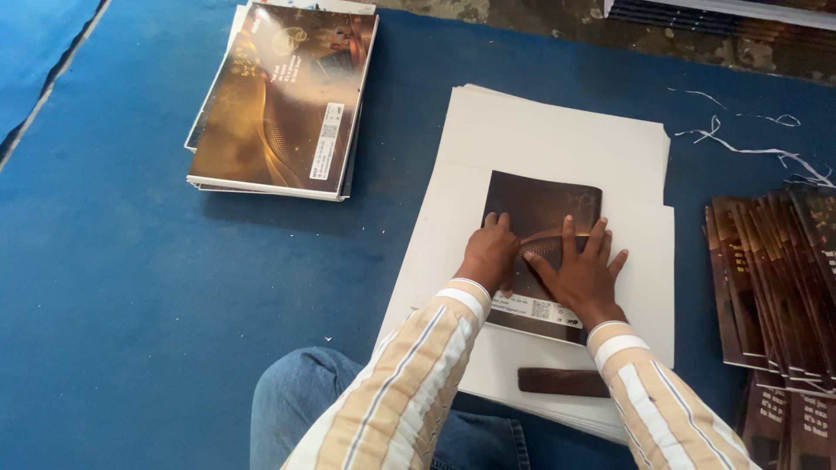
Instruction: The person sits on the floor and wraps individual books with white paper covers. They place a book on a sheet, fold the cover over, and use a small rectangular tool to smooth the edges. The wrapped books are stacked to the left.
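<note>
Blue mat (157, 287) covers the floor: felt-like, matte, grippy enough that stacks shouldn't slide.

White sheet stack (557, 139) sits mid-frame on the mat: large, flat, uncoated-looking card, edges slightly fanned. Stiff as a pile, floppy per sheet.

Finished pile (283, 96), upper left: glossy brown-gold printed covers, squared up loosely. Fanned folded covers (775, 278) at your right, overlapping like shingles; they look slick, so expect them to slip against each other.

Brown cover (540, 209) is on top of the white stack, under both your hands. Judging by it: light, thin coated stock, bends easily, creases for good, and gloss will show scuffs. Take it by the edges or hold it with flat palms; don't pinch the middle.

Your left hand (489, 257) is partly curled, fingers pressing down on the cover's left half. Your right hand (582, 271) is spread wide and flat, fingers splayed over the right half. Neither grips anything; both only press.

Dark wooden block (563, 381) lies on the white stack just below the cover, near your right wrist: small, rigid, smooth bar, untouched.

White paper trimmings (740, 139) lie scattered top right: thin curls.
</note>
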